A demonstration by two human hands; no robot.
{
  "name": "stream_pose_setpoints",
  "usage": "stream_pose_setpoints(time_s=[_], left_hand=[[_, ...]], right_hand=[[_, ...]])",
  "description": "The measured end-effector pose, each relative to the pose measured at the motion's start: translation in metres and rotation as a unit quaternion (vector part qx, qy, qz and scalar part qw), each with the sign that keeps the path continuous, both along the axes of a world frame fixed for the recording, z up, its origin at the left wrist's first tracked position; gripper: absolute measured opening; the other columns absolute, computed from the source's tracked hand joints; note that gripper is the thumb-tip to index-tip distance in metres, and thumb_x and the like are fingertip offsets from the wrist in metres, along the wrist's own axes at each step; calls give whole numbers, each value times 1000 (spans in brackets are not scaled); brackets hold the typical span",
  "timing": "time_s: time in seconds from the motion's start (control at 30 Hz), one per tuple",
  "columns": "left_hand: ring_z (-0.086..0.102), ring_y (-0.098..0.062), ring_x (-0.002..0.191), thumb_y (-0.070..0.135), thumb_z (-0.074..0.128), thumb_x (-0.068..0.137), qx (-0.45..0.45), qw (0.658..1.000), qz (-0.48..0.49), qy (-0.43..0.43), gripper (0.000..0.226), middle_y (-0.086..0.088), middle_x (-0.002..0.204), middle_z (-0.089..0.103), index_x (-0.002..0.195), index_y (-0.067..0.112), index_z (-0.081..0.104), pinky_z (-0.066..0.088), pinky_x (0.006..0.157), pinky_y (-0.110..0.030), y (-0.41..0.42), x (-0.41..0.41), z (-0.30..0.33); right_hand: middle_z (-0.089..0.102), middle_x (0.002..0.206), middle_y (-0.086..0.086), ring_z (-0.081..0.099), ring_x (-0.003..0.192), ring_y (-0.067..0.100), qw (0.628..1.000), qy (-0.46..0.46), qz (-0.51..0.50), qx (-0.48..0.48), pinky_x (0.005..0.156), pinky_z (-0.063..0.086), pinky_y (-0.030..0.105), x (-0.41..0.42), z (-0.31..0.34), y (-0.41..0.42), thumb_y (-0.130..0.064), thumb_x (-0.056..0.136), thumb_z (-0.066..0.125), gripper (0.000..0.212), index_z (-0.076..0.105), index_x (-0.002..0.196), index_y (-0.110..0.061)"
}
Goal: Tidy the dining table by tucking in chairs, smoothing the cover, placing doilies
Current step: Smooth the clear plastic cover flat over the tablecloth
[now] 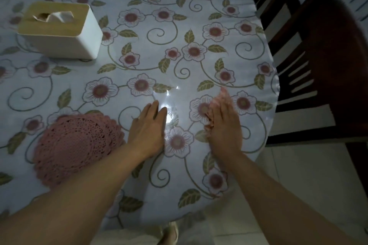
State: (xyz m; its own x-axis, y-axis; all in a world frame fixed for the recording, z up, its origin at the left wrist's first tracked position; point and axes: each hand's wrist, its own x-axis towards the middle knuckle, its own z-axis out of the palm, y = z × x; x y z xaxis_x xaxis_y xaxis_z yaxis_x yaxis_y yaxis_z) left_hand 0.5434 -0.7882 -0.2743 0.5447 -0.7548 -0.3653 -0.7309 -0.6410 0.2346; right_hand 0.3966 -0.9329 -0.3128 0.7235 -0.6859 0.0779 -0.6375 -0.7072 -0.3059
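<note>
Both hands, the left hand (148,127) and the right hand (224,125), are lying flat with straight fingers, holding nothing, on the glossy flowered plastic cover (179,45) of the worktop. A pink round crocheted doily (75,145) is lying just left of them, and a dark wooden chair (318,65) is standing at the right.

Glossy plastic cover (199,26), crocheted doilies (77,145), wooden chair (318,65)

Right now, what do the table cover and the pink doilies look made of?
Table cover: apparently glossy clear plastic over floral print; a bright glare spot shows between the hands. Pink doilies: crocheted yarn, matte, with openwork holes and scalloped edges; seemingly stacked.
</note>
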Motion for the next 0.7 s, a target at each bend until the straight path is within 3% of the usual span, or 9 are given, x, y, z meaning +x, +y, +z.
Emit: stream_pose_setpoints(time_s=[0.07,0.13,0.23,0.3,0.4,0.5,0.57,0.63,0.7], left_hand=[[4,-28,146,9,54,85,-5,1000,-2,-4,73,-10,159,4,148,17,18,27,111,-51,4,-1,-1],[7,-28,146,8,54,85,-13,1000,6,-13,68,-11,158,8,145,16,23,29,110,-49,3,-2,-1],[17,-28,142,14,52,88,-57,998,11,-16,52,-12,155,17,137,13,35,35,103,-49,-7,-2,-1],[26,-29,138,17,51,89,-86,996,-5,-16,46,-11,152,25,134,12,41,39,96,-47,-19,2,-3],[34,-34,133,10,54,85,-106,994,-33,-20,50,-14,148,32,134,9,43,43,91,-47,-39,12,-9],[27,-36,139,6,52,85,-103,994,-34,-23,57,-19,152,27,140,6,38,40,101,-55,-57,23,-13],[28,-38,139,5,52,85,-115,992,-31,-27,55,-21,151,30,139,4,41,38,102,-57,-68,32,-13],[29,-36,139,7,54,85,-118,992,-31,-38,53,-20,150,32,137,5,43,38,102,-55,-78,42,-12],[30,-33,139,16,52,87,-111,993,-22,-43,50,-17,150,33,136,8,44,36,102,-53,-88,54,-12]], right_hand=[[31,151,19,27,141,32,1000,-24,-15,14,113,29,45,4,-4,28,-6,81,55,67,32,144,-1],[32,151,14,24,143,25,994,-58,85,47,115,27,41,4,2,65,-3,87,46,58,33,144,-3],[28,153,15,17,145,26,961,-23,275,11,119,15,38,-13,-2,80,-22,93,36,55,29,144,-3],[27,154,10,10,146,20,958,15,284,-30,116,16,41,-18,-4,51,-31,90,35,59,31,145,-9],[21,156,9,5,147,24,993,71,79,-49,117,15,42,-15,-2,-13,-26,84,48,64,27,143,-14],[20,157,11,12,146,29,986,97,-135,2,119,11,46,-2,0,-65,-28,88,54,68,25,146,-10],[23,155,18,16,144,34,975,80,-205,22,118,12,47,22,1,-62,-29,89,52,68,25,147,-6],[31,151,21,26,140,37,993,37,-115,0,116,20,48,47,-1,-39,-25,87,45,62,32,144,-5],[35,150,18,27,141,33,993,15,113,-12,117,16,43,65,-6,-20,-23,85,40,62,35,144,-6]])
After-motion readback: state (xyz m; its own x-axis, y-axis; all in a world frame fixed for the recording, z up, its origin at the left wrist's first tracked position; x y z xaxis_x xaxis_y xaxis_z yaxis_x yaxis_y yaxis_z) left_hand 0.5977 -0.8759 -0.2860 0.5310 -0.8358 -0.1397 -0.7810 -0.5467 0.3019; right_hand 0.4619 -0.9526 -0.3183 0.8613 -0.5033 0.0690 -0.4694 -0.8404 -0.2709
